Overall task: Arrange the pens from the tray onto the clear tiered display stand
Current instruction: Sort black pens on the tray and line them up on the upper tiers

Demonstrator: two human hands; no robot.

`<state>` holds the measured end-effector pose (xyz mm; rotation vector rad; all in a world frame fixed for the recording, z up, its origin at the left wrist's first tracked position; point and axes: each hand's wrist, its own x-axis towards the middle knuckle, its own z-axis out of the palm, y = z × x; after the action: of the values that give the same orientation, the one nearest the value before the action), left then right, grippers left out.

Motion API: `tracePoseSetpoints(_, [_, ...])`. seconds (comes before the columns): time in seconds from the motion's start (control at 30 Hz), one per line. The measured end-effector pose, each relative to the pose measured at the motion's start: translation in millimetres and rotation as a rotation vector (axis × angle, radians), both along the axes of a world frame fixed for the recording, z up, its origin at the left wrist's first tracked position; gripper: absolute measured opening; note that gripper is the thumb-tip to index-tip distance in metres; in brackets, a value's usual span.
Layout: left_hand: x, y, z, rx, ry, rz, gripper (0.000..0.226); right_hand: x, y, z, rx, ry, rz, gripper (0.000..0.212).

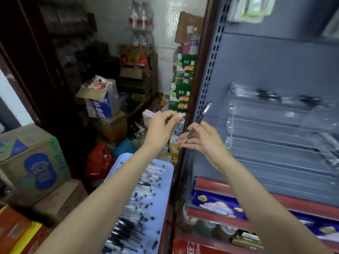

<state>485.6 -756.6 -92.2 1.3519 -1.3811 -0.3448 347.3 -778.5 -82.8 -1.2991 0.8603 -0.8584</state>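
Note:
My right hand [201, 139] grips a dark pen [200, 117] that points up and to the right, just left of the clear tiered display stand [275, 129]. That stand hangs on the grey shelf panel, and its tiers look bare apart from two dark blurred things on the top tier. My left hand [162, 125] is raised beside the right one with its fingers loosely curled and nothing visible in it. Below my forearms lies a light blue tray [165, 180] holding several pens [139, 198], partly hidden by my left arm.
The grey perforated shelving unit [256, 66] with a dark red post fills the right side. Packaged goods [216, 204] lie on the red shelves below the stand. Cardboard boxes [34, 162] stand at the left, with more boxes, bottles and bags piled behind.

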Motion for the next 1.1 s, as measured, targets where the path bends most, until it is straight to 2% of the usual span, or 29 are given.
tracePoseSetpoints(0.07, [-34.9,-20.0,22.3,0.015,-0.16,-0.046,0.025,-31.7,-14.2,17.6,-0.111,-0.05,-0.089,0.021])
tracePoseSetpoints(0.17, [-87.7,-50.7,44.6,0.086,-0.189,-0.106,0.036,-88.7,-41.0,34.6,-0.302,0.061,-0.244,0.024])
tracePoseSetpoints(0.23, [-120.2,-70.0,54.2,0.079,-0.281,-0.162,0.04,-127.9,-60.7,45.0,-0.362,0.083,-0.314,0.02])
tracePoseSetpoints(0.33, [-162.5,-96.5,67.8,-0.007,-0.359,-0.176,0.037,-182.7,-88.0,61.0,-0.374,-0.062,-0.334,0.01])
tracePoseSetpoints(0.43, [-197.7,-116.9,78.1,-0.044,-0.38,-0.19,0.034,-225.5,-113.0,70.8,-0.357,-0.215,-0.341,0.024])
tracePoseSetpoints(0.53, [-226.5,-137.1,82.7,0.009,-0.432,-0.202,0.017,-256.8,-134.9,73.8,-0.315,-0.318,-0.329,0.027])
tracePoseSetpoints(0.7, [-253.8,-161.9,89.3,0.05,-0.437,-0.12,0.011,-287.3,-166.2,73.4,-0.278,-0.358,-0.27,0.021])
tracePoseSetpoints(0.8, [-257.3,-177.0,94.0,0.05,-0.427,-0.071,0.015,-304.5,-187.2,72.1,-0.285,-0.331,-0.367,0.014])
tracePoseSetpoints(0.87, [-254.7,-188.6,95.3,0.062,-0.463,-0.022,0.017,-318.7,-203.5,69.6,-0.308,-0.237,-0.478,0.015])
tracePoseSetpoints(0.97, [-251.8,-204.6,96.0,0.13,-0.504,0.031,0.013,-339.9,-226.9,60.2,-0.394,0.112,-0.623,0.022])
tracePoseSetpoints(1.03, [-253.5,-214.6,94.5,0.182,-0.532,0.039,0.012,-347.7,-236.4,55.3,-0.417,0.317,-0.622,0.031])
tracePoseSetpoints(1.1, [-257.6,-222.7,93.2,0.208,-0.561,0.043,0.013,-350.4,-242.0,51.6,-0.416,0.422,-0.563,0.037])
